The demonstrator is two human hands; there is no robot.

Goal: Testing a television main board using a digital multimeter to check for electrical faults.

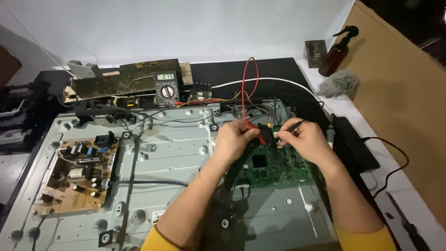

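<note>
Yellow sleeves (pixel 367 237) nearest the lens; both forearms reach forward to the green circuit board (pixel 274 167), which lies just below the hands. Left hand (pixel 236 138) pinches the red probe (pixel 258 132), right hand (pixel 306 139) the black probe (pixel 290 126); tips nearly meet at the board's top edge, contact unclear. Multimeter (pixel 166 88) sits beyond.

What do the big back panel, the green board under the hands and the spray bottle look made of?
Back panel: looks like stamped sheet metal, dull grey, with pressed ribs and round holes.
Green board: likely fibreglass circuit board, glossy green coat, dark chips.
Spray bottle: amber, translucent; glass or plastic, cannot tell. Its black trigger head looks plastic.
</note>
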